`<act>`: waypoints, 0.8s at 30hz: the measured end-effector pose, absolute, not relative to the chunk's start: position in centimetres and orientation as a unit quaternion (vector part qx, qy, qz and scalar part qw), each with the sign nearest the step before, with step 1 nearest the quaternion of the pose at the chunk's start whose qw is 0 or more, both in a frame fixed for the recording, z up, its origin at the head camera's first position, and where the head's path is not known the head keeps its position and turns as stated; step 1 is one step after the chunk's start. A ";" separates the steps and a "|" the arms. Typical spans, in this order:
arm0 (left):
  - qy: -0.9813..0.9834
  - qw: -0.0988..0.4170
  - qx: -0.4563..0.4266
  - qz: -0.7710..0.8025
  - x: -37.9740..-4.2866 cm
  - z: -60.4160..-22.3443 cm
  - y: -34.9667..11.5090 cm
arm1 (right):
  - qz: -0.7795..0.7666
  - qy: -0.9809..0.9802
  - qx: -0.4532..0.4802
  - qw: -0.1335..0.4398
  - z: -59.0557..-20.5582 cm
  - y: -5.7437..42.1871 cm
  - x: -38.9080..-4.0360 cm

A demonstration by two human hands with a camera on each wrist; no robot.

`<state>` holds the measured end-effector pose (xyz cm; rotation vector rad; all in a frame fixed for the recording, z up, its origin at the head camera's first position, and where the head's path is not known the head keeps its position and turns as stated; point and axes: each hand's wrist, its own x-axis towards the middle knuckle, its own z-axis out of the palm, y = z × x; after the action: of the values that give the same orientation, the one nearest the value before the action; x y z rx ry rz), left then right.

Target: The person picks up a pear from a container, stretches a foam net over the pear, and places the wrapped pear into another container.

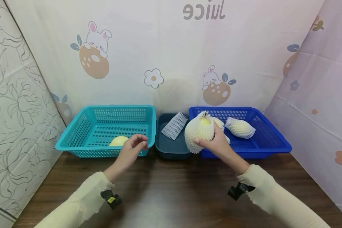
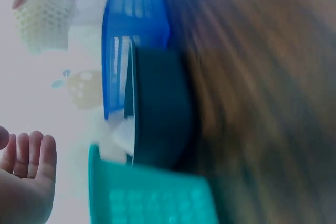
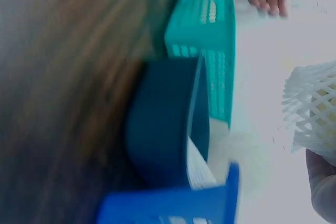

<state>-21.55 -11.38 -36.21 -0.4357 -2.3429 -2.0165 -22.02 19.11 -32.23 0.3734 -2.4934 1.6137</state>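
My right hand [image 1: 215, 144] grips a round yellow fruit in a white foam net sleeve [image 1: 198, 133], held up in front of the left side of the blue basket [image 1: 269, 147]. The net's open end is at the top, and yellow skin shows there. My left hand [image 1: 133, 146] is over the front right rim of the teal basket [image 1: 74, 144], its fingers loosely bent and holding nothing. Just left of it, a bare yellow fruit [image 1: 118, 141] lies in that basket. The right wrist view shows the foam net [image 3: 315, 108] close up, with fingers beneath it.
Between the baskets stands a dark teal bin [image 1: 174, 151] with an empty foam net [image 1: 174, 126] inside. More netted fruit, one of them a wrapped fruit [image 1: 240, 128], lies in the blue basket. A brown wooden table [image 1: 171, 193] runs below, with a patterned cloth behind.
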 end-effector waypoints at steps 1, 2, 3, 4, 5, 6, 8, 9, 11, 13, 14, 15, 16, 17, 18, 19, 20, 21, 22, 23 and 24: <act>-0.766 0.025 -0.151 -0.624 -21.7 -36.1 -11.8 | 0.534 -0.834 0.119 0.075 -31.8 19.5 -22.3; -0.781 0.037 -0.159 -0.602 -21.8 -36.1 -12.1 | 0.527 -0.838 0.116 0.080 -31.4 19.9 -22.6; -0.795 0.047 -0.165 -0.581 -22.0 -36.2 -12.4 | 0.521 -0.842 0.115 0.084 -31.0 20.4 -22.9; -0.809 0.056 -0.169 -0.560 -22.1 -36.2 -12.7 | 0.515 -0.845 0.115 0.089 -30.7 20.8 -23.2; -0.820 0.062 -0.171 -0.543 -22.2 -36.3 -12.9 | 0.509 -0.847 0.117 0.095 -30.4 21.3 -23.5; -0.830 0.067 -0.173 -0.526 -22.4 -36.5 -13.1 | 0.501 -0.851 0.117 0.101 -30.1 21.7 -23.8; -0.847 0.069 -0.172 -0.499 -22.6 -36.9 -13.3 | 0.487 -0.858 0.120 0.112 -29.7 22.6 -24.3; -0.853 0.069 -0.173 -0.488 -22.8 -37.1 -13.4 | 0.482 -0.860 0.121 0.115 -29.6 23.1 -24.6; -0.862 0.072 -0.174 -0.470 -23.0 -37.6 -13.5 | 0.467 -0.868 0.117 0.122 -29.4 24.1 -25.0; -0.869 0.074 -0.181 -0.454 -23.3 -37.9 -13.5 | 0.449 -0.878 0.108 0.126 -29.3 25.1 -25.3; -0.872 0.076 -0.185 -0.447 -23.4 -38.1 -13.5 | 0.439 -0.883 0.103 0.127 -29.3 25.7 -25.5; -0.875 0.077 -0.189 -0.438 -23.5 -38.2 -13.4 | 0.426 -0.890 0.097 0.128 -29.3 26.3 -25.6; -0.880 0.076 -0.192 -0.429 -23.6 -38.2 -13.4 | 0.413 -0.897 0.094 0.129 -29.3 26.8 -25.8; -0.884 0.075 -0.195 -0.419 -23.7 -38.3 -13.3 | 0.401 -0.902 0.093 0.130 -29.3 27.5 -25.9; -0.888 0.073 -0.197 -0.409 -23.8 -38.3 -13.2 | 0.389 -0.908 0.091 0.128 -29.3 28.0 -26.0; -0.892 0.068 -0.196 -0.401 -23.8 -38.3 -13.1 | 0.377 -0.913 0.092 0.126 -29.4 28.7 -26.1; -0.897 0.065 -0.196 -0.391 -23.9 -38.3 -13.1 | 0.365 -0.918 0.094 0.125 -29.4 29.3 -26.2; -0.901 0.062 -0.195 -0.383 -24.0 -38.4 -13.0 | 0.355 -0.922 0.094 0.123 -29.5 29.9 -26.4; -0.904 0.059 -0.196 -0.376 -24.0 -38.3 -12.9 | 0.345 -0.926 0.095 0.119 -29.6 30.4 -26.5; -0.906 0.057 -0.196 -0.371 -24.0 -38.3 -12.8 | 0.334 -0.931 0.094 0.117 -29.7 31.0 -26.6; -0.909 0.056 -0.197 -0.364 -24.0 -38.3 -12.8 | 0.323 -0.935 0.094 0.113 -29.8 31.6 -26.7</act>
<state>-24.03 -12.78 -38.29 -0.5978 -2.7567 -1.1040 -26.69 31.58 -29.77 0.2745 -2.7426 0.9468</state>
